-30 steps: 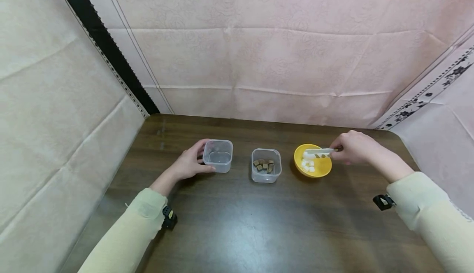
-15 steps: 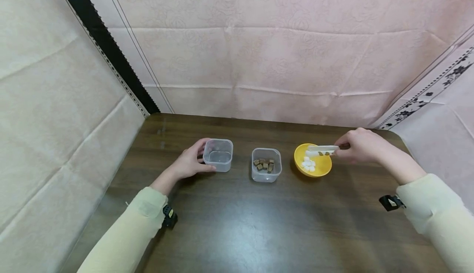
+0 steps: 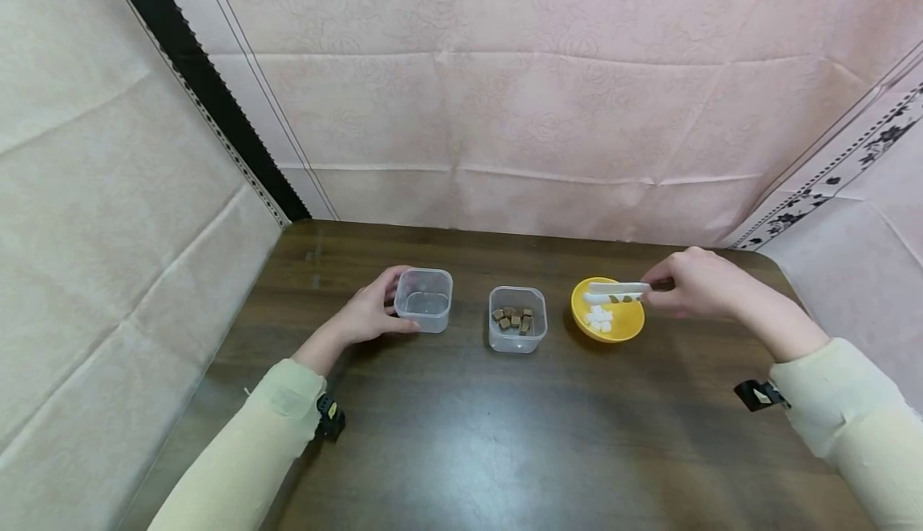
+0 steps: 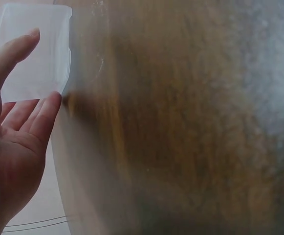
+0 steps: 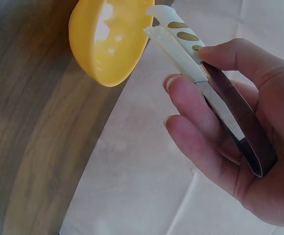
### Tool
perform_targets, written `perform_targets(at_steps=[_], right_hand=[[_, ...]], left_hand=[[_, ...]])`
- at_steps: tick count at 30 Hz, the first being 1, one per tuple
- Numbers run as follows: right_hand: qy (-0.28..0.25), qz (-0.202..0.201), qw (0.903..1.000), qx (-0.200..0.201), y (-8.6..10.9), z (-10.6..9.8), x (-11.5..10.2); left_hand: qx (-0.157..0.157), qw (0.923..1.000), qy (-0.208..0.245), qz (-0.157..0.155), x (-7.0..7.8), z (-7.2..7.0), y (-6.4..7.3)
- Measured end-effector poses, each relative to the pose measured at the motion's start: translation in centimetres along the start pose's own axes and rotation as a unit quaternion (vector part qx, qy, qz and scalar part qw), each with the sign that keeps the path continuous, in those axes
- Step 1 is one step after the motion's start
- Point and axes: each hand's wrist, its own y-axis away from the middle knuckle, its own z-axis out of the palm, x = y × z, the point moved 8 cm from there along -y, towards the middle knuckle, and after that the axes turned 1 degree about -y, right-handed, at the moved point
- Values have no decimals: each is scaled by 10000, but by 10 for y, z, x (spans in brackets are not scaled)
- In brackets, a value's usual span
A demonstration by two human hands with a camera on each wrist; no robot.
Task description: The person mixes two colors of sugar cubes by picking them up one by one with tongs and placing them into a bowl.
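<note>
A clear square plastic container (image 3: pixel 430 323) stands at the left of the table, and its inside looks bare. My left hand (image 3: pixel 369 311) holds it from the left; in the left wrist view the thumb lies across one wall of the container (image 4: pixel 44 73), the fingers on another side. My right hand (image 3: pixel 695 284) pinches small tongs (image 3: pixel 616 287) with white tips and a metal handle. Their tips are a little apart over a yellow bowl (image 3: pixel 629 327) of several white cubes (image 3: pixel 598 320). The right wrist view shows nothing between the tips of the tongs (image 5: pixel 183 63).
A second clear container (image 3: pixel 513 344), with several brown cubes (image 3: pixel 513 320) inside, stands between the left container and the bowl. The dark wooden table (image 3: pixel 461 435) ends at a pale cloth backdrop (image 3: pixel 534 130). Cloth also hangs along both sides.
My right hand has gone slightly right and up with the tongs, then a little back left, so the tips lie over the bowl's far part. The left hand and container stay put.
</note>
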Motion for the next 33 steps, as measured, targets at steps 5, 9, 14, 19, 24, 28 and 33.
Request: perform_targets(at_steps=[5, 9, 14, 19, 24, 28, 33], right_hand=[[-37, 0, 10000, -33, -2, 1, -3], [36, -42, 10000, 16, -3, 1, -5], [92, -40, 9999, 28, -4, 1, -7], [-5, -38, 10000, -15, -5, 1, -9], [-98, -85, 9999, -3, -6, -1, -12], [-93, -118, 9999, 4, -6, -2, -14], [-86, -127, 9999, 14, -5, -3, -15]], left_hand=[[-65, 9999, -73, -77, -1, -1, 0], [-139, 9997, -107, -163, -1, -2, 1], [-201, 9997, -15, -128, 3, -6, 1], [-218, 9995, 206, -87, 8, -14, 1], [-265, 9990, 345, -43, 16, -21, 2], [-237, 9993, 276, 39, 22, -27, 4], [-101, 9996, -34, 249, 36, -33, 7]])
